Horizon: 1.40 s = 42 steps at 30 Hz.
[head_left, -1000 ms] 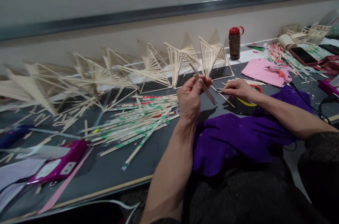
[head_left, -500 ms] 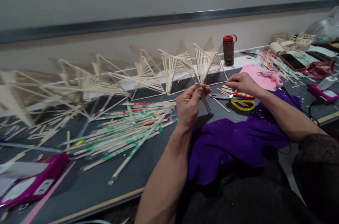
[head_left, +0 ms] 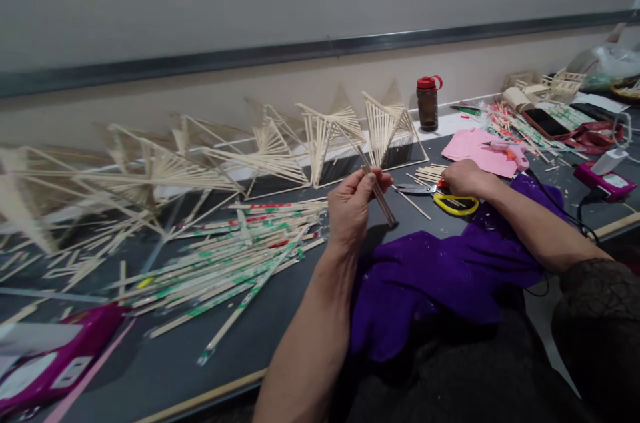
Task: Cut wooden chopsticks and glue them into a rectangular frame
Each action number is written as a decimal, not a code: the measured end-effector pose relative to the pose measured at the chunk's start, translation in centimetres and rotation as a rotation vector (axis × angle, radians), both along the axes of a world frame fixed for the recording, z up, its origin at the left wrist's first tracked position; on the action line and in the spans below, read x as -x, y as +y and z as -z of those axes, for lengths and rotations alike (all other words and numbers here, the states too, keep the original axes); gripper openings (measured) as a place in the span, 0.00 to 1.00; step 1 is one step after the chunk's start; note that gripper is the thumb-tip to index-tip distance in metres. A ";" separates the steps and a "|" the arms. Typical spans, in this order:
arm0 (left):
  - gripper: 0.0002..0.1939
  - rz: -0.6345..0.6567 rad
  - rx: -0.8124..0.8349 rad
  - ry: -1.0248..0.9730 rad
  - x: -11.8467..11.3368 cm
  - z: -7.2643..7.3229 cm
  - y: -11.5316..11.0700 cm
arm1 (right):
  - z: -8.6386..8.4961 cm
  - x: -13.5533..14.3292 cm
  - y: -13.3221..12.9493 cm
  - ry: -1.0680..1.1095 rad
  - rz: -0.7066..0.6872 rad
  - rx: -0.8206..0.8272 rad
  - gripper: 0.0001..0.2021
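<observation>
My left hand (head_left: pixel 353 206) is closed round a few thin wooden sticks (head_left: pixel 383 199), which slant down past the fingers. My right hand (head_left: pixel 465 179) rests at the scissors (head_left: pixel 455 204), its fingers on the red handle; the yellow handle loop shows below it. The blades point left, beside a small pile of short sticks (head_left: pixel 431 174). Purple cloth (head_left: pixel 430 276) lies below both hands. Behind them stand fan-shaped stick structures (head_left: pixel 385 126).
Wrapped chopsticks (head_left: pixel 235 256) lie left of my left hand. A brown bottle (head_left: pixel 427 106) stands near the wall. Pink paper (head_left: pixel 467 146) with a glue gun (head_left: pixel 510 153) lies at right. Magenta devices (head_left: pixel 605 179) sit at both sides.
My right hand has moved down and right onto the scissors' red handle. My left hand still holds the sticks. The view has tilted up slightly.
</observation>
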<state>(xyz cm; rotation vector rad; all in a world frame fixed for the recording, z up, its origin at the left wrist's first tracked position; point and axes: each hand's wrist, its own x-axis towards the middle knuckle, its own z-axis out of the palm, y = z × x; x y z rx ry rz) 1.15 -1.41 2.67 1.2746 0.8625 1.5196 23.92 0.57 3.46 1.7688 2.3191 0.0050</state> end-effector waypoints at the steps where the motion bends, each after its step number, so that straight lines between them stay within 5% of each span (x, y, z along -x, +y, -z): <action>1: 0.18 -0.001 0.000 0.006 0.0 0.0 0.0 | 0.0 -0.1 0.0 0.011 0.002 -0.017 0.14; 5: 0.19 -0.010 -0.005 0.001 0.3 0.0 0.3 | -0.3 -1.3 0.5 0.204 0.056 -0.132 0.08; 10: 0.20 -0.015 -0.020 -0.006 0.8 0.0 0.5 | -1.0 -2.9 0.7 0.724 0.183 -0.202 0.06; 13: 0.20 -0.025 -0.026 -0.008 1.1 0.0 0.5 | -1.4 -3.1 0.4 1.103 0.199 -0.102 0.22; 18: 0.19 -0.059 -0.042 0.003 1.5 0.0 0.6 | -2.1 -2.6 -0.6 1.392 -0.037 0.151 0.48; 23: 0.18 -0.072 -0.072 0.023 1.6 0.0 0.6 | -2.1 -1.3 -1.5 1.466 -0.118 0.296 0.43; 28: 0.17 -0.102 -0.087 0.044 1.8 0.0 0.6 | -1.4 -0.2 -1.6 1.426 -0.064 0.109 0.35; 32: 0.16 -0.175 -0.145 0.151 2.0 0.2 0.7 | -1.2 0.5 -2.1 1.284 -0.171 -0.044 0.38; 42: 0.13 -0.369 -0.289 0.439 2.4 0.1 0.4 | -0.9 2.0 -3.1 0.967 -0.129 -0.076 0.37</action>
